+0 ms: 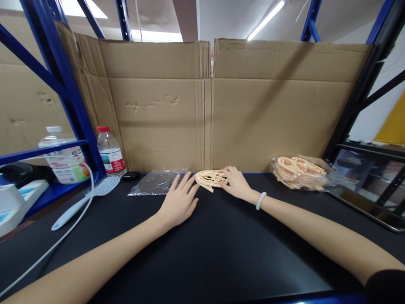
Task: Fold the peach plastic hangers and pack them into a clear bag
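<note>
"Bottles to begin with, at our far left: what can we read on them?"

"On the white-capped bottle [71,166], behind a blue rail [44,151], we make out the character 果 above printed fruit. The red-capped bottle [110,154] wears a white, red and blue label, too small for us to read."

"And next along?"

"A pale blue paddle hairbrush [107,185], then a flat clear plastic bag [150,183] on the black tabletop [215,253]. Our left hand [179,200] is spread and holds nothing, its fingers at the bag's right edge."

"Where's our beige openwork bundle [207,177]?"

"Between our hands, flat on the tabletop: pale, matte, strips nested in rounded loops, one short end jutting toward us. It lies just beyond our left fingertips; whether they touch it, we can't tell."

"And our right hand [237,183]?"

"Curled round the bundle's right end, gripping it. We wear a pale beaded bracelet [260,201] on that wrist. Farther right, a filled clear bag [299,172] holds similar beige cut-out pieces."
</note>
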Demonstrator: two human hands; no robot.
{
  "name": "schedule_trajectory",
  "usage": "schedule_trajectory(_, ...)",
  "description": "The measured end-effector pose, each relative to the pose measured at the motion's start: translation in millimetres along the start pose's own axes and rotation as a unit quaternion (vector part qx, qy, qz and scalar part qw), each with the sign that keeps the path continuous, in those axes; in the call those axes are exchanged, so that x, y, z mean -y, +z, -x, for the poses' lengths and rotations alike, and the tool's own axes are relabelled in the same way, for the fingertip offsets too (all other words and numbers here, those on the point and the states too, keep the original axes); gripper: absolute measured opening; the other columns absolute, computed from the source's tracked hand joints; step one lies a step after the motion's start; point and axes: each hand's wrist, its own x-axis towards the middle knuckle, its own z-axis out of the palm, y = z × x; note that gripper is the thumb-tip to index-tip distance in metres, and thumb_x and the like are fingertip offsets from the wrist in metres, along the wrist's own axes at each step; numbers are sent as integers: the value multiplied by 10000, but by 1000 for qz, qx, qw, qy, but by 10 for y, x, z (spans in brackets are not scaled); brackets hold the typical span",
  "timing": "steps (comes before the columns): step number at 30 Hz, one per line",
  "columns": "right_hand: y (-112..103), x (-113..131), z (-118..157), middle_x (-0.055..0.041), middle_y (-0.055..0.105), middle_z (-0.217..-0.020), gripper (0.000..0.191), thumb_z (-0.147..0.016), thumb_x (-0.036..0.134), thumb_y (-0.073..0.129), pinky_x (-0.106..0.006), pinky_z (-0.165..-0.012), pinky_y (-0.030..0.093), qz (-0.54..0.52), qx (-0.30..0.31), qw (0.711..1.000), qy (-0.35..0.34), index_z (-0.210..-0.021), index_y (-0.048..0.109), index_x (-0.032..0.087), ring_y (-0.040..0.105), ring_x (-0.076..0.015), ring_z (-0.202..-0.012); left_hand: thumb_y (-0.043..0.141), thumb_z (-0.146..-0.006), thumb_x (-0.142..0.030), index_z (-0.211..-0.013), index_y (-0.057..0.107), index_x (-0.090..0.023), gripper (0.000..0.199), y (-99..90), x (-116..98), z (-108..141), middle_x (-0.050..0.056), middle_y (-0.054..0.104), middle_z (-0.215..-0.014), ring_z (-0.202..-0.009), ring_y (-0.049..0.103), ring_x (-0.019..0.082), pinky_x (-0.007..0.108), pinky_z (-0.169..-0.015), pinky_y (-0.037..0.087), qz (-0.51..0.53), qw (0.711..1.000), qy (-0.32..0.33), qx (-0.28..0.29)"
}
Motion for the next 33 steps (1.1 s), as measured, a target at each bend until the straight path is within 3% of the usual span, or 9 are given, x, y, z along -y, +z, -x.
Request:
schedule_trajectory(3, -69, -157, 96, -132, 586, -1099, 330, -892, 355, 525, -421, -884, 426, 3, 0, 1000, 14, -1153, 585, 162, 509, -264, -1037, 474, -915, -294, -1271, 544, -161, 386, -31, -166, 10, 141, 469, -1439, -1378, 345, 300, 518, -1135, 250, 96, 993, 62, 42)
schedule_trajectory(6, -81, -196, 117, -128, 591, -1148, 439, -875, 441, 559, -416, -897, 416, 3, 21, 1000, 0, -1223, 554, 173, 503, -265, -1078, 468, -936, -334, -1283, 532, -180, 386, -40, -276, 15, 130, 522, -1394, -1333, 423, 271, 471, -1090, 361, 189, 973, 89, 94)
schedule_trajectory(9, -20, -128, 43, -149, 559, -1243, 551, -833, 481, 616, -430, -933, 388, -2, 44, 999, -20, -1273, 522, 163, 466, -289, -1160, 465, -939, -300, -1281, 528, -166, 372, -55, -293, 8, 136, 543, -1368, -1330, 427, 267, 459, -1082, 381, 229, 964, 81, 107)
schedule_trajectory(13, 78, -39, -112, -161, 573, -1197, 424, -796, 388, 680, -440, -913, 383, -22, 52, 998, -19, -1132, 603, 142, 484, -302, -1125, 478, -930, -275, -1274, 525, -172, 363, -74, -273, 4, 131, 549, -1357, -1321, 434, 265, 461, -1082, 383, 238, 962, 72, 108)
schedule_trajectory(17, 91, -45, -180, -123, 607, -1096, 274, -755, 262, 694, -431, -889, 383, -63, 19, 998, -1, -998, 625, 156, 492, -287, -1073, 489, -923, -275, -1267, 527, -184, 358, -65, -273, 10, 122, 565, -1332, -1299, 456, 260, 456, -1082, 386, 247, 962, 73, 96)
schedule_trajectory(21, 55, -85, -145, -62, 655, -960, 132, -817, 139, 562, -359, -857, 414, -137, -15, 990, 12, -931, 617, 176, 555, -205, -947, 486, -923, -278, -1262, 527, -196, 351, -48, -271, 14, 115, 575, -1315, -1288, 465, 259, 453, -1075, 392, 258, 960, 79, 81)
schedule_trajectory(28, -23, -117, -34, -41, 668, -757, 146, -828, 207, 533, -324, -677, 512, -296, -56, 951, 64, -906, 645, 154, 623, -159, -672, 489, -916, -263, -1250, 524, -197, 342, -35, -269, 21, 107, 585, -1283, -1248, 485, 246, 426, -1053, 408, 262, 959, 84, 66)
schedule_trajectory(31, -167, -74, 81, -60, 689, -795, 203, -830, 274, 550, -320, -680, 560, -373, -63, 922, 79, -960, 636, 143, 669, -159, -696, 472, -914, -244, -1117, 574, -203, 231, -65, -270, 23, 88, 637, -1140, -1096, 571, 230, 399, -962, 469, 286, 956, 57, 12)
schedule_trajectory(33, -317, -21, 210, -76, 704, -881, 236, -817, 315, 588, -338, -754, 572, -410, -68, 906, 80, -982, 631, 152, 690, -172, -793, 459, -911, -244, -983, 568, -199, 138, -91, -279, 15, 67, 643, -996, -945, 608, 209, 384, -874, 504, 313, 948, -8, -53)
